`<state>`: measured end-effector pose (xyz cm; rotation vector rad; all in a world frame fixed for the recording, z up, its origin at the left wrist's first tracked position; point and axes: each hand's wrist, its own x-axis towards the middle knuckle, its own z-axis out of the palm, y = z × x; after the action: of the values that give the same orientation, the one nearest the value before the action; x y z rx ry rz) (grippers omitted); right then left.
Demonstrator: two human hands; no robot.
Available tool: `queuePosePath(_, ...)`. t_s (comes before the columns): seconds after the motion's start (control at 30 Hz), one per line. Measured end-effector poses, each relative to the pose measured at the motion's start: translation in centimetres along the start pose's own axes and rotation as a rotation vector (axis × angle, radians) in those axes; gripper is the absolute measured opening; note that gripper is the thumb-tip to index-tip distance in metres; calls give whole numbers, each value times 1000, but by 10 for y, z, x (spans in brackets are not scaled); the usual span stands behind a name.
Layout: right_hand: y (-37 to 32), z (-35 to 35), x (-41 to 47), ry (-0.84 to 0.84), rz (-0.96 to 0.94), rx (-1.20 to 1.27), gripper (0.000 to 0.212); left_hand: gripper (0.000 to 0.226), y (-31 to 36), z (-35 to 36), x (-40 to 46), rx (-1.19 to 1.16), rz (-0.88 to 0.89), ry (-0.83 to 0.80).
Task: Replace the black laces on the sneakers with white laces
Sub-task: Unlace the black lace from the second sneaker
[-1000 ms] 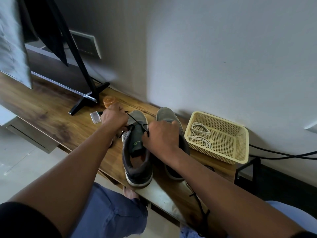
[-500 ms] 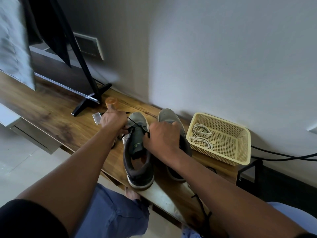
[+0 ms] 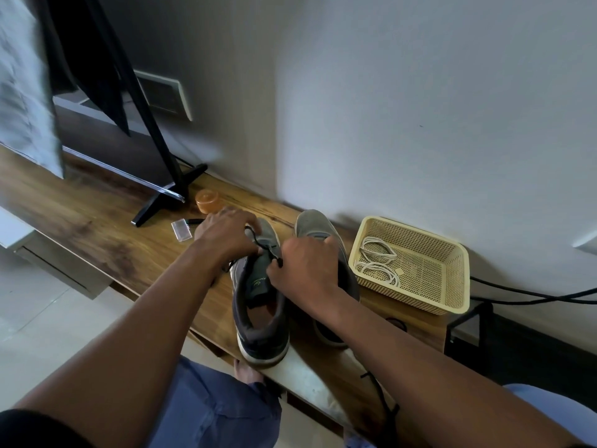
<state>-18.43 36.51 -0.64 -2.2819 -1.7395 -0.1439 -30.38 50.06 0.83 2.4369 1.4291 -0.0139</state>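
Left hand (image 3: pixel 226 236) and right hand (image 3: pixel 307 263) each pinching the black lace (image 3: pixel 266 250) over a grey sneaker (image 3: pixel 258 305) on the wooden bench (image 3: pixel 106 234), white laces (image 3: pixel 376 263) coiled in the yellow basket (image 3: pixel 429 279) just right of the pair.

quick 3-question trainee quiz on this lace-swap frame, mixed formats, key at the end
1. True or false: the white laces lie in the yellow basket.
2. Which sneaker are both hands working on? A) the left sneaker B) the right sneaker
3. Fill in: the right hand pinches the ____ lace that runs across to the left hand.

Key: 1 true; 2 A; 3 black.
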Motion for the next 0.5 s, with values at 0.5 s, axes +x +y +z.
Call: queuePosePath(0.5, -1, 2, 0, 22, 61, 1, 58, 14, 12, -4, -4, -124, 42, -39)
